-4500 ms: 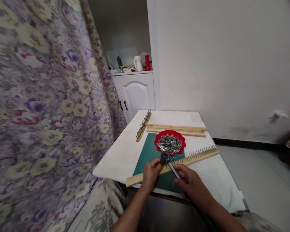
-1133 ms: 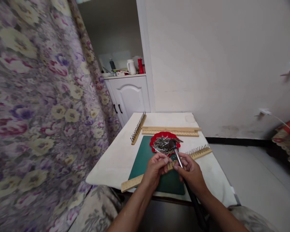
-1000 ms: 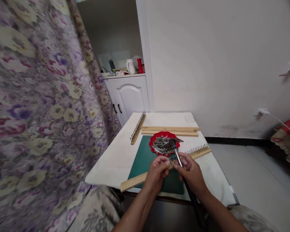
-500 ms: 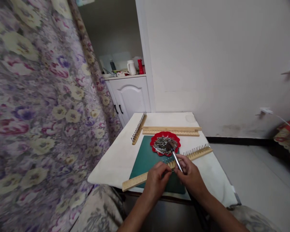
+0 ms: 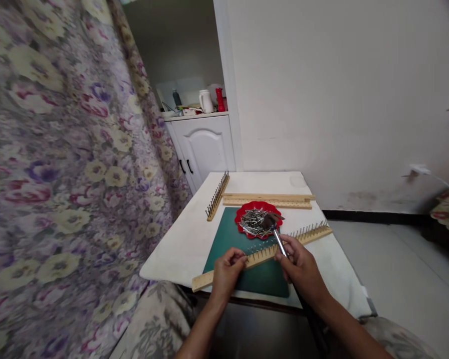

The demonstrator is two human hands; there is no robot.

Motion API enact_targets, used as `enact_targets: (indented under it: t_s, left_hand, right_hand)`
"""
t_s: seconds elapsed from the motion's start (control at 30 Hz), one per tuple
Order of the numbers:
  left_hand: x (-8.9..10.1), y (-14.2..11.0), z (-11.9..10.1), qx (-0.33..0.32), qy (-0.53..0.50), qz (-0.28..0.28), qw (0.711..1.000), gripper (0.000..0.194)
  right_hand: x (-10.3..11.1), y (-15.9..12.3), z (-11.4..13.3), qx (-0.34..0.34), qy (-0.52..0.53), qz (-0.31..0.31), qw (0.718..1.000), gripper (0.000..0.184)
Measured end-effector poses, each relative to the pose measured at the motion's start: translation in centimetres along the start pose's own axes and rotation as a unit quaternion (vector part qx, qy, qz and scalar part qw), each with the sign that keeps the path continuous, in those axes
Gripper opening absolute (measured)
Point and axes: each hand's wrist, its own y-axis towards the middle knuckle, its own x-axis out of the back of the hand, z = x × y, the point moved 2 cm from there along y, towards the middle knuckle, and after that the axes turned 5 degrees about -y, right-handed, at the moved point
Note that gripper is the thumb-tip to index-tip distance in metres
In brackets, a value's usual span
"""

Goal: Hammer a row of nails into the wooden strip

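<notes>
My right hand point(image 5: 302, 269) is closed round the handle of a hammer point(image 5: 276, 234), whose head hangs over the red dish of nails point(image 5: 259, 223). My left hand point(image 5: 226, 271) is curled into a pinch on the long wooden strip point(image 5: 262, 254); what its fingertips hold is too small to name. That strip lies slantwise across the green cutting mat point(image 5: 228, 234), and a row of nails stands along its right half. The nearest nail in the row is just right of my left fingertips.
A white table point(image 5: 179, 244) carries the mat. A short nailed strip point(image 5: 217, 195) and two plain wooden strips point(image 5: 269, 200) lie at the back. A flowered curtain point(image 5: 60, 149) hangs at left; a white cabinet point(image 5: 205, 144) stands behind; the wall is at right.
My left hand has slid left and down along the strip. The hammer, raised over the dish a second ago, stays near it. More nails stand in the strip than 4.5 s ago.
</notes>
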Motion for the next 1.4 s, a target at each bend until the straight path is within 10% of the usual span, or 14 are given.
enact_targets:
  t_s: [1.4]
  left_hand:
    - [-1.0, 0.7, 2.4, -0.040, 0.123, 0.004, 0.992, 0.018]
  right_hand:
    - [-1.7, -2.2, -0.5, -0.036, -0.042, 0.197, 0.979, 0.042]
